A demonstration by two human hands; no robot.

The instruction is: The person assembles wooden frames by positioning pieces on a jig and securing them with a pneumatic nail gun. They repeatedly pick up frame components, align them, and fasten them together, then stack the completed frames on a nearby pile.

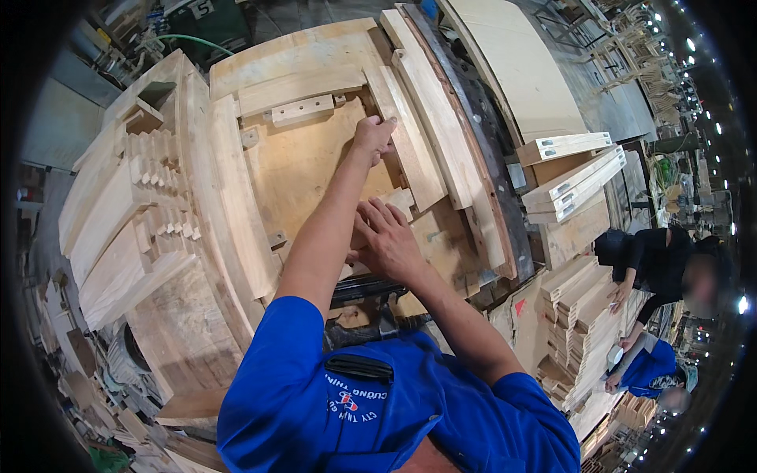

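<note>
A pale wooden frame lies on a plywood board [303, 169]. Its left rail [244, 205], far rail [300, 88] and right rail [408, 138] surround the board's middle. My left hand [374, 140] is closed at the inner edge of the right rail, thumb against the wood; its fingertips are partly hidden. Closer to me, my right hand [388, 243] bends its fingers over a short wooden crosspiece [402, 200], which shows past both sides of the hand. A small wooden block with holes [303, 110] sits just inside the far rail.
Curved wooden parts [130, 213] are stacked at left. Long strips [434, 118] run beside the frame at right. Slotted wooden pieces [572, 185] lie beyond. A dark clamp-like fixture [367, 292] is near my body. Two people work at far right beside stacked strips [576, 315].
</note>
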